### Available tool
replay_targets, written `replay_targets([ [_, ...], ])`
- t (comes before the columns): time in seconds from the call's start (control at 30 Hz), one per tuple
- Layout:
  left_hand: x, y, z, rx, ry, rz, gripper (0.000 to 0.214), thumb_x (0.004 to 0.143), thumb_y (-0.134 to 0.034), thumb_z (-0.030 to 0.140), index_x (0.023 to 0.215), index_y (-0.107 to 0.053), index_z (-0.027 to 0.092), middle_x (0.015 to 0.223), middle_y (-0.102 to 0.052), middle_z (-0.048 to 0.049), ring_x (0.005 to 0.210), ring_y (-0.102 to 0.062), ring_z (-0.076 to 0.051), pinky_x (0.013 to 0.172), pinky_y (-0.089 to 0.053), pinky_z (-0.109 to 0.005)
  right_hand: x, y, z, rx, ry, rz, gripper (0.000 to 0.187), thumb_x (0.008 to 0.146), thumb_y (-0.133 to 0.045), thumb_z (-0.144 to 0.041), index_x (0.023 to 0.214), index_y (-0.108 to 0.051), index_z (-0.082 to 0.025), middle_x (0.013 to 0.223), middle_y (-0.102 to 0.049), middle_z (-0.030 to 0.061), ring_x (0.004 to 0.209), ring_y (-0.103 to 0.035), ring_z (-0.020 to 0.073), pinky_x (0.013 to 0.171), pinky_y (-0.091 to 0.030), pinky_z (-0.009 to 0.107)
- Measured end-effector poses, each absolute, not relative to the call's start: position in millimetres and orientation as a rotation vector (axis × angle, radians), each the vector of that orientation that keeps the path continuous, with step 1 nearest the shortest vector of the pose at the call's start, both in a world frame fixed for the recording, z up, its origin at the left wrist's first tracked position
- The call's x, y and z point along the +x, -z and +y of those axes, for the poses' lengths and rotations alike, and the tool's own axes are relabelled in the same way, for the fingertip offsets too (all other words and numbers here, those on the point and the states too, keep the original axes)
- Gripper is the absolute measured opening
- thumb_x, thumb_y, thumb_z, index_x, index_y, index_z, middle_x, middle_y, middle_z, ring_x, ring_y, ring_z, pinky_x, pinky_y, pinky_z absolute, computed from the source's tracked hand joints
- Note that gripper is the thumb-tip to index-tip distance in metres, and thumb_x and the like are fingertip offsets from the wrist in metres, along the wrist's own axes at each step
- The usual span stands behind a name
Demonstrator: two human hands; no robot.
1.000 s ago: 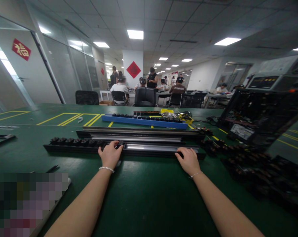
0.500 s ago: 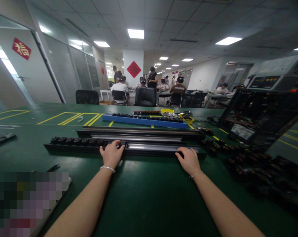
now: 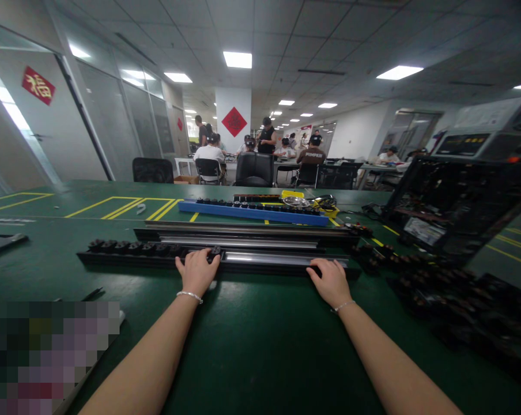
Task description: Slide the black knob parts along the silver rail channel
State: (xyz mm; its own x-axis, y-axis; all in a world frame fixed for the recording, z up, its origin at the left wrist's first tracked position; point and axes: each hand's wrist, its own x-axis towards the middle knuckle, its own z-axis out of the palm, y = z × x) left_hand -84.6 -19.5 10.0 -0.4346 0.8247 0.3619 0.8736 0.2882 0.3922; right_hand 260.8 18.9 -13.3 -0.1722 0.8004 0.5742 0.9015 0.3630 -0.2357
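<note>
A long black rail point(image 3: 269, 260) with a shiny metal channel lies across the green table in front of me. Its left part carries a row of small black socket pieces point(image 3: 131, 248). My left hand point(image 3: 196, 272) rests on the rail near its middle, fingers bent over the last black piece in the row. My right hand point(image 3: 329, 280) lies on the rail's right end, fingers curled over its front edge. A second black rail point(image 3: 243, 233) lies just behind the first.
A blue rail point(image 3: 252, 212) with black pieces lies farther back, near a yellow tray and a metal bowl point(image 3: 295, 201). Loose black pieces point(image 3: 450, 288) are heaped at the right below a black machine point(image 3: 459, 202). Several people sit at desks far behind.
My left hand has slid a little to the right along the rail with the black piece under its fingers. The right hand has stayed in place.
</note>
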Motion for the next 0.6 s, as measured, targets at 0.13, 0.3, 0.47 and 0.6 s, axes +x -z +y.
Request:
replay_targets([
  [0.13, -85.1, -10.4, -18.8, -1.62, 0.842, -2.451, 0.042, 0.08, -0.046, 0.048, 0.108, -0.063, 0.022, 0.116, -0.064, -0.0116, 0.117, -0.047, -0.03, 0.106, -0.013, -0.062, 260.9, 12.9, 18.7, -1.469, 0.216, -2.005, 0.026, 0.085, -0.041, -0.039, 0.087, -0.061, -0.021, 0.1, -0.067, 0.0059, 0.095, -0.058, 0.0216, 0.099, -0.027, 0.047],
  [0.3, -85.4, -10.8, -18.7, -1.628, 0.835, -2.465, 0.041, 0.08, -0.046, 0.049, 0.107, -0.064, 0.023, 0.116, -0.064, -0.0118, 0.118, -0.046, -0.029, 0.106, -0.013, -0.062, 260.9, 12.9, 19.3, -1.481, 0.21, -2.007, 0.026, 0.085, -0.042, -0.038, 0.087, -0.061, -0.021, 0.1, -0.067, 0.0054, 0.095, -0.058, 0.0212, 0.099, -0.026, 0.047],
  [0.47, -85.1, -10.3, -19.0, -1.638, 0.846, -2.448, 0.042, 0.08, -0.046, 0.048, 0.107, -0.065, 0.022, 0.114, -0.065, -0.012, 0.118, -0.047, -0.03, 0.106, -0.012, -0.062, 261.3, 14.1, 20.3, -1.475, 0.212, -2.006, 0.025, 0.085, -0.042, -0.038, 0.086, -0.06, -0.021, 0.099, -0.067, 0.0049, 0.094, -0.058, 0.0208, 0.099, -0.026, 0.047],
  [0.6, -84.6, -9.1, -18.8, -1.67, 0.855, -2.435, 0.041, 0.08, -0.046, 0.049, 0.106, -0.065, 0.023, 0.113, -0.065, -0.0112, 0.118, -0.046, -0.029, 0.105, -0.01, -0.064, 261.3, 14.3, 20.2, -1.47, 0.212, -2.008, 0.025, 0.085, -0.041, -0.039, 0.085, -0.06, -0.021, 0.098, -0.067, 0.0047, 0.095, -0.058, 0.021, 0.099, -0.026, 0.047],
])
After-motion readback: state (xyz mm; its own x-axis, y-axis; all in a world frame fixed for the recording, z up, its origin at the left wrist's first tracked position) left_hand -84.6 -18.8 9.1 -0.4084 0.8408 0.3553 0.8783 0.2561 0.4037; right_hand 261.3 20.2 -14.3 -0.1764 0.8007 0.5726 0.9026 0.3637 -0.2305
